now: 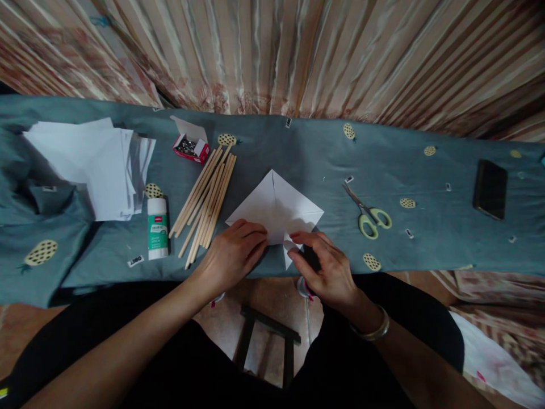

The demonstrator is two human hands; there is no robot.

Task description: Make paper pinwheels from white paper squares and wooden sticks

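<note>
A white sheet of paper (276, 210) lies as a diamond near the table's front edge, with a crease or slit running down from its top corner. My left hand (238, 247) presses on its lower left side, fingers bent and held together. At the lower right my right hand (327, 267) has thumb and index finger around a small folded flap of the same paper, whose pointed tip hangs towards me. The fingertips partly cover the flap. A metal bangle (374, 326) circles my right wrist.
Left of the paper lie several wooden sticks (206, 199), a glue stick (157, 230), an open red box of small metal pieces (191, 145) and a paper stack (85, 165). Green-handled scissors (368, 213) and a phone (490, 189) lie rightward on the tablecloth (430, 227). A curtain (272, 57) hangs behind.
</note>
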